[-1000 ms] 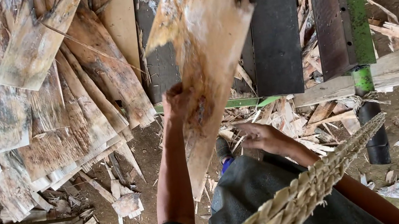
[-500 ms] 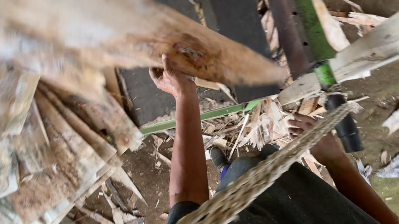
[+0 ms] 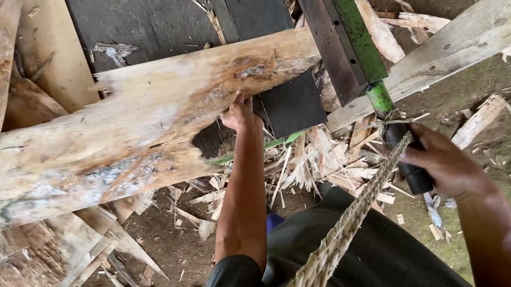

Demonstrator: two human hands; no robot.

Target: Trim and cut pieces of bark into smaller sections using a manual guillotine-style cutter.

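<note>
I see my left hand [image 3: 240, 113] closed on the near edge of a rough wooden slab [image 3: 143, 124], which lies crosswise in the middle of the scene, its right end reaching the green blade lever [image 3: 350, 19]. My right hand [image 3: 444, 161] is wrapped around the lever's black handle [image 3: 408, 157], to the right and nearer. A woven strap [image 3: 328, 255] runs from the handle toward me, and wood splinters [image 3: 312, 155] litter the dirt floor between my arms.
</note>
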